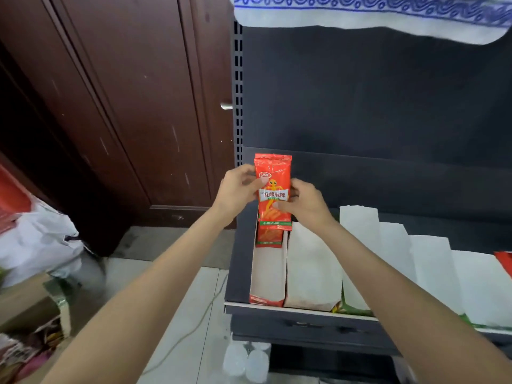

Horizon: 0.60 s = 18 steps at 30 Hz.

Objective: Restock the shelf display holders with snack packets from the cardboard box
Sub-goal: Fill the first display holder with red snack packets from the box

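Both hands hold a small stack of red snack packets (pixel 274 189) upright above the far end of the leftmost display holder (pixel 267 273). My left hand (pixel 238 189) grips the stack's left edge and my right hand (pixel 302 202) pinches its right edge. Below the stack, more red packets (pixel 269 238) stand at the back of that holder. The holder's front part shows a bare cardboard floor. The cardboard box (pixel 30 311) lies at the lower left, partly out of view.
Several white display holders (pixel 313 267) line the dark shelf (pixel 304 314) to the right. A dark back panel (pixel 374 106) rises behind. A brown wooden door (pixel 124 106) stands left. White bags (pixel 38 245) lie on the floor, plastic bottles (pixel 246 361) sit under the shelf.
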{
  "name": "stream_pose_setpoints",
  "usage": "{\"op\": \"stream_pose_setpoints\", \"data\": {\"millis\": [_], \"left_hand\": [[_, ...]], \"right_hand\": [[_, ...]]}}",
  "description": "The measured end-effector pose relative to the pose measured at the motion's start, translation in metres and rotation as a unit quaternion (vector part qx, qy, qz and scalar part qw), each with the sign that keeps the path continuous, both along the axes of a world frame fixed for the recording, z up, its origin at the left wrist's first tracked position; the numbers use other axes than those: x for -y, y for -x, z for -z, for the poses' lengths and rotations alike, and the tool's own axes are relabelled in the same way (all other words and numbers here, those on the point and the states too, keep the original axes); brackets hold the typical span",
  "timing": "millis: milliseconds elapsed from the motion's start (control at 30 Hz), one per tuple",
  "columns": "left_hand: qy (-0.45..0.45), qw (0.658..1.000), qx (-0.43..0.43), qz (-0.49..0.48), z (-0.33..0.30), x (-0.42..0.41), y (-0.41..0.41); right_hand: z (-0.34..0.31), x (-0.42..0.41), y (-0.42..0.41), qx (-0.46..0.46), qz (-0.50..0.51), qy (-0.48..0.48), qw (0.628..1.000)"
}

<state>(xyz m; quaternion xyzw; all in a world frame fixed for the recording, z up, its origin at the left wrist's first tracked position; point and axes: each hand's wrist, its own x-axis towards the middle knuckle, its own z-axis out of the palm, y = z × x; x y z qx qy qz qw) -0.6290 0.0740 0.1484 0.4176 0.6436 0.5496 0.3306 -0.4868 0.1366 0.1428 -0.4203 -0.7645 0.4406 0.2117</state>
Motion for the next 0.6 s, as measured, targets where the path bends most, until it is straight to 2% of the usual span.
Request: {"op": "stream_pose_setpoints", "data": {"millis": [167, 333, 467, 600], "left_hand": [[0.026, 0.999, 0.003, 0.024, 0.008, -0.010, 0.015], [0.066, 0.993, -0.078, 0.062, 0.018, -0.016, 0.018], [0.038, 0.986, -0.152, 0.065, 0.019, -0.014, 0.022], [0.025, 0.982, -0.169, 0.082, 0.019, -0.017, 0.028]], "right_hand": [[0.004, -0.012, 0.010, 0.071, -0.015, -0.028, 0.997], [0.013, -0.017, 0.014, 0.136, -0.011, -0.021, 0.990], [0.014, -0.018, 0.015, 0.127, -0.001, -0.034, 0.991], [0.015, -0.023, 0.021, 0.158, 0.012, -0.048, 0.986]]}}
